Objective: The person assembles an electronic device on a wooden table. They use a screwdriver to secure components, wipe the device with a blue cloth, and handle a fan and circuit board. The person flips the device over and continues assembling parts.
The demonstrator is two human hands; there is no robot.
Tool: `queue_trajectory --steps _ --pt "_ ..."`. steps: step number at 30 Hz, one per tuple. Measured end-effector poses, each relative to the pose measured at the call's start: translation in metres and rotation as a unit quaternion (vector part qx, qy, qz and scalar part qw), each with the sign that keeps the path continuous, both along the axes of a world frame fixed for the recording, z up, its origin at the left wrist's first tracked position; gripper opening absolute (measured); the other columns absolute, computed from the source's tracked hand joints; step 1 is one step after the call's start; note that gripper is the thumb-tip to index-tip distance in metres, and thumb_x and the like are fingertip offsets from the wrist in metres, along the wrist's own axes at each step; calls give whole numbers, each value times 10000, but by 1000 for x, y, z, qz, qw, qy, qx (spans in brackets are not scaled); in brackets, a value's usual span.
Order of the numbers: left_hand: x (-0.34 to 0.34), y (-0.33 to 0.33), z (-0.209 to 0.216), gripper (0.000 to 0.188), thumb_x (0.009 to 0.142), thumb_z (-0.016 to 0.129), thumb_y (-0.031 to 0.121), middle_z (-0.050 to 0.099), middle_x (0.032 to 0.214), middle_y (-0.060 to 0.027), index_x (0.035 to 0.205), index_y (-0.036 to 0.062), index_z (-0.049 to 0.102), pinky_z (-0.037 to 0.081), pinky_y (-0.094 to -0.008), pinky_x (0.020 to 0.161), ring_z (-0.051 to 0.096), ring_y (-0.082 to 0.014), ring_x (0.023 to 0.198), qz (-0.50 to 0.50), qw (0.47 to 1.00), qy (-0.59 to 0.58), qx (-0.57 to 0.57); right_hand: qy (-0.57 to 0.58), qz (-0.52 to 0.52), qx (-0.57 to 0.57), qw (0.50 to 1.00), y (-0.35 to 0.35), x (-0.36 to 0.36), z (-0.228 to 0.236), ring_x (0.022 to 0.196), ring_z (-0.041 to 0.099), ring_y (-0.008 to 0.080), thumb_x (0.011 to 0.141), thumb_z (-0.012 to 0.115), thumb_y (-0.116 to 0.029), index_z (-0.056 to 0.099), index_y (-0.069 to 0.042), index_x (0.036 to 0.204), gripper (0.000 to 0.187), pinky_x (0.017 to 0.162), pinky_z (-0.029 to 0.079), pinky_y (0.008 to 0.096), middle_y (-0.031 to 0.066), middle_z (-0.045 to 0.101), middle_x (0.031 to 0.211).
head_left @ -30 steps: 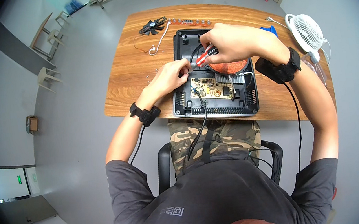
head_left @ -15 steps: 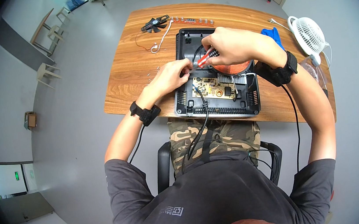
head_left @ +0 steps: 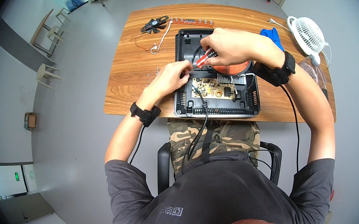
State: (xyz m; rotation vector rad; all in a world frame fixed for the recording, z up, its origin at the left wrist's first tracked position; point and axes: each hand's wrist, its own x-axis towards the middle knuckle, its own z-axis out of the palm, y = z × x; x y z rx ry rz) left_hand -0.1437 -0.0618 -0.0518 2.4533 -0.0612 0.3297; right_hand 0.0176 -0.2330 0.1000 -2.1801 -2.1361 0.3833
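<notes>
An opened induction cooker housing [head_left: 179,111], black and shallow, lies at the near edge of the table. Inside are a tan circuit board [head_left: 206,88], a silver heat sink [head_left: 234,78] and a copper coil [head_left: 232,69], partly covered by my right arm. My right hand [head_left: 226,47] grips a screwdriver with a red, white and black handle [head_left: 202,60], tilted with its shaft toward the left. Close to the screwdriver's tip, my left hand [head_left: 175,75] has its thumb and fingers pinched together at the housing's left side; what they hold is hidden.
Several small screws [head_left: 153,74] lie left of the housing. Behind it are a black fan [head_left: 155,25] and a narrow orange circuit strip [head_left: 191,21]. A blue cloth-like item [head_left: 271,37] and a white fan [head_left: 308,35] sit on the right. A black cord [head_left: 202,129] hangs over the front edge.
Both hands stay in nearly the same place. The screwdriver handle has shifted very slightly in my right hand.
</notes>
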Motion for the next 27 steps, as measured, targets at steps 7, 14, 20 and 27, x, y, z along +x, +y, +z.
queue_trajectory --steps 7,14,20,27 --pt "-2 -1 3 208 834 687 17 690 887 -141 1026 12 608 555 -386 757 699 -284 839 -1 1000 8 -2 2 -11 -10 1000 -1 0 0 796 695 394 878 706 -289 674 49 1029 372 716 556 449 244 698 811" --pt "-1 -3 4 212 833 687 12 691 886 -143 1030 7 609 557 -382 760 699 -283 841 4 1000 11 -9 3 4 5 1000 -1 3 -4 766 691 397 877 713 -293 672 58 1008 377 701 554 446 243 690 781" --pt "0 -2 1 209 833 686 11 690 886 -149 1028 5 611 557 -385 757 697 -295 841 0 1000 5 1 7 -3 -5 1000 -1 2 -6 761 692 391 879 716 -310 672 58 995 388 694 555 442 235 688 771" --pt "0 -2 3 205 834 684 15 691 877 -149 1028 10 617 556 -390 756 696 -299 835 1 1000 8 -10 7 -20 -22 1000 -2 -2 2 782 698 384 878 714 -291 671 61 1017 381 706 558 436 235 696 794"
